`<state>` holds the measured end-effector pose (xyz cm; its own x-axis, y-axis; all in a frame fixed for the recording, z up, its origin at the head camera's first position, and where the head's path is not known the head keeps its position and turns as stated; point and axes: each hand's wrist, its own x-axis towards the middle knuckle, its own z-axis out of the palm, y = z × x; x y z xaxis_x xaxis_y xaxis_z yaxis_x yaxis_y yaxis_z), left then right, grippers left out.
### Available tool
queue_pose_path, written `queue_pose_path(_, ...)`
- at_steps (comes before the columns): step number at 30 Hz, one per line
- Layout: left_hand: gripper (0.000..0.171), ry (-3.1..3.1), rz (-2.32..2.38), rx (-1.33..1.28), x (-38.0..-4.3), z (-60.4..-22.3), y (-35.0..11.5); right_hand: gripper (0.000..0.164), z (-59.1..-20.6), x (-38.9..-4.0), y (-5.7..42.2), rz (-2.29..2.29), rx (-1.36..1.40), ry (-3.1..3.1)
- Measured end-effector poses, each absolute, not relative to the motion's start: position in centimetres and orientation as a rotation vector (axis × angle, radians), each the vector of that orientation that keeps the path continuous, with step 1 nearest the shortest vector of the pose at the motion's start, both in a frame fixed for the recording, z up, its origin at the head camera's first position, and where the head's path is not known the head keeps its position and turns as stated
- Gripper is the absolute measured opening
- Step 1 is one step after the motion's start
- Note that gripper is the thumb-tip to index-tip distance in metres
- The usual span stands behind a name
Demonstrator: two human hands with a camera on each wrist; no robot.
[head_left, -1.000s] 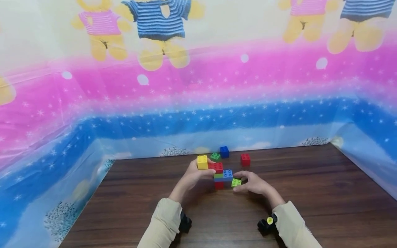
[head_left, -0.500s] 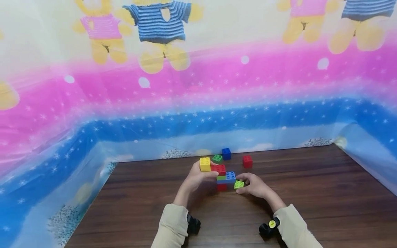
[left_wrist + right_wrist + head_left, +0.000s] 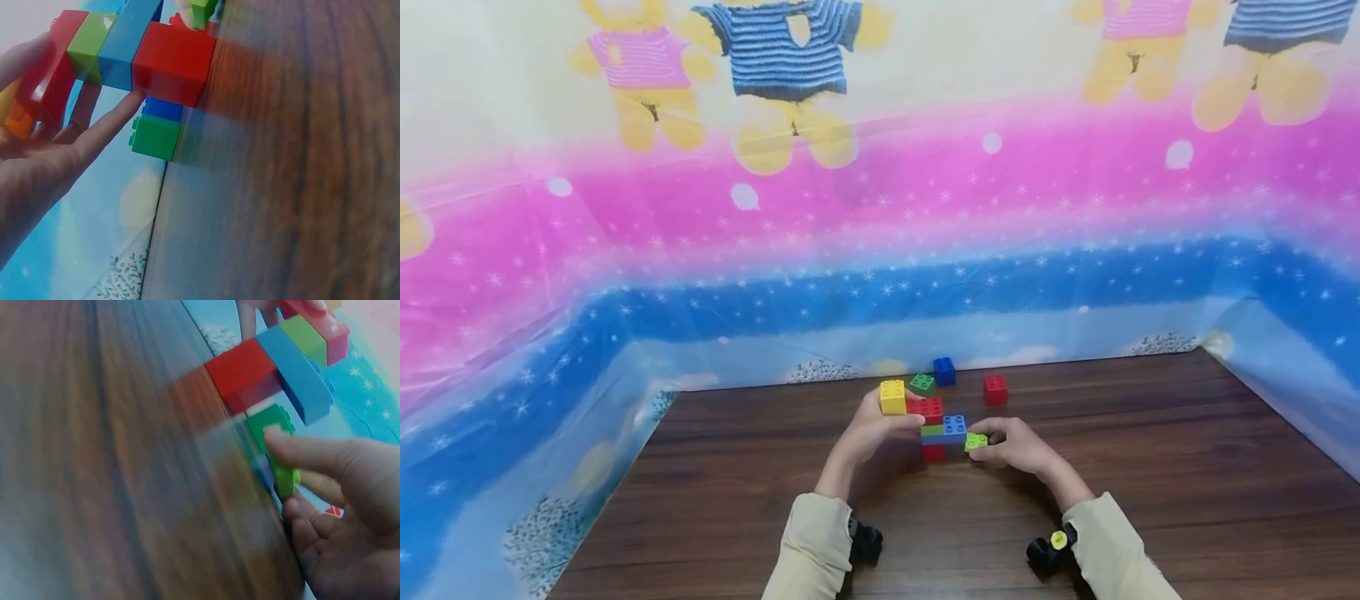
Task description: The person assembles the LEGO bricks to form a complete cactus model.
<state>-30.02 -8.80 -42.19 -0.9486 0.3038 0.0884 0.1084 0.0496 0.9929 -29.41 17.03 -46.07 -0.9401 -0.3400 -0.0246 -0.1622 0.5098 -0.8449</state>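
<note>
1 brick stack (image 3: 954, 428) btwn L hand (image 3: 871, 429) + R hand (image 3: 1017, 444) | L grips it | R pinches lime brick (image 3: 975, 442)

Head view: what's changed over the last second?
The lime brick in the right hand has risen slightly relative to the brick stack and tilted, showing less of its studded top. Nothing taken hold of or let go. The left hand grips the stack as before; the green brick, dark blue brick and lone red brick stayed put.
</note>
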Motion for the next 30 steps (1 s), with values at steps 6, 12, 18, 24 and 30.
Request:
queue_pose_path(6,0.042,2.169,2.026,0.388,-30.0,-42.2,-9.0,0.054,-45.6,-29.9,17.8,-1.526,-0.322,2.48)
queue_pose_path(12,0.041,2.165,2.02,0.384,-29.8,-42.3,-8.9,0.063,-45.8,-30.3,18.7,-1.814,-0.314,2.215)
queue_pose_path(18,0.042,2.168,2.031,0.384,-29.8,-42.0,-8.8,0.064,-44.8,-30.2,18.2,-1.92,-0.286,2.168)
queue_pose_path(24,0.041,2.16,2.028,0.361,-29.8,-42.1,-8.8,0.063,-44.2,-29.8,17.4,-1.951,-0.334,2.102)
queue_pose_path(30,0.041,2.148,2.034,0.377,-29.8,-42.3,-8.8,0.058,-44.3,-29.5,16.5,-1.976,-0.331,2.077)
